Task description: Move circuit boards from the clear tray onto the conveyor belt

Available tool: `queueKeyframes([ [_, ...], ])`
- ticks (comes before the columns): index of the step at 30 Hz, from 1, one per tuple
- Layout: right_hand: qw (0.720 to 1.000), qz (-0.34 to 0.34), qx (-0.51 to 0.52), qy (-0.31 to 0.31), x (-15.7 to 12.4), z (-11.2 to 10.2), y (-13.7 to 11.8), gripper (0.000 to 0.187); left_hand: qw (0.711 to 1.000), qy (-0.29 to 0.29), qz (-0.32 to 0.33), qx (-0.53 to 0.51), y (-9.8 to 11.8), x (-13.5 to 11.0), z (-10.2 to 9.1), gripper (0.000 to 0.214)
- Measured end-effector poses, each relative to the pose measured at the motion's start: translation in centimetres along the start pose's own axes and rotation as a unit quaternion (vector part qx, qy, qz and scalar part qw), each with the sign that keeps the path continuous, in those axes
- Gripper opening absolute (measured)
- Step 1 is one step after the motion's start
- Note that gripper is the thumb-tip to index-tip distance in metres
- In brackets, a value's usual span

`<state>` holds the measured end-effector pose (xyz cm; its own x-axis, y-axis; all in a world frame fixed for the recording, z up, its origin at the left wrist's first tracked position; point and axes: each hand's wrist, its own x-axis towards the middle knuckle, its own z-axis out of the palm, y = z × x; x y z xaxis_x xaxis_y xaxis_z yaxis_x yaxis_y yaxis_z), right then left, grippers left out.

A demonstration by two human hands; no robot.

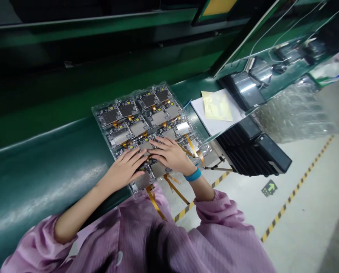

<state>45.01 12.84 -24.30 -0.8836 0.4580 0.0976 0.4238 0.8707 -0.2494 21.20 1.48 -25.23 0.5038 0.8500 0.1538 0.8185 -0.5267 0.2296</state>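
A clear plastic tray (99,113) lies on the green bench and holds several circuit boards (158,116) with metal shields and orange flex cables (155,201). My left hand (126,167) rests flat on the boards at the tray's near edge, fingers spread and pointing right. My right hand (171,153), with a blue wristband, lies flat beside it on the near boards, fingers pointing left. The fingertips of both hands almost meet over one board. Neither hand is closed around anything. Pink sleeves cover both arms.
The green bench surface (44,167) stretches left of the tray. A white sheet with a yellow paper (216,106) lies to the tray's right. Black devices (249,89) and stacked clear trays (297,110) sit further right. The floor with yellow-black tape (297,189) shows below.
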Motion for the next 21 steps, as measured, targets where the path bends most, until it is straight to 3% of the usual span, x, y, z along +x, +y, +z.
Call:
queueKeyframes([
  [5,0.999,-0.008,0.031,0.037,0.5,0.4,0.7,0.017,1.0,0.004,-0.004,0.019,-0.4,0.5,0.2,0.038],
  [7,0.998,-0.01,0.053,0.042,1.0,0.4,0.7,0.022,1.0,0.004,-0.006,0.018,-0.4,0.7,0.1,0.035],
  [11,0.997,-0.026,0.074,0.025,1.9,0.6,0.4,0.044,1.0,-0.001,-0.002,0.006,-0.4,1.1,0.1,0.033],
  [16,0.998,-0.015,0.053,0.015,2.7,0.7,0.7,0.034,1.0,-0.009,-0.001,0.006,-0.4,1.1,0.1,0.032],
  [21,0.998,-0.058,0.027,-0.004,3.7,0.0,1.0,0.042,1.0,-0.011,0.002,0.009,-0.6,1.2,0.0,0.031],
])
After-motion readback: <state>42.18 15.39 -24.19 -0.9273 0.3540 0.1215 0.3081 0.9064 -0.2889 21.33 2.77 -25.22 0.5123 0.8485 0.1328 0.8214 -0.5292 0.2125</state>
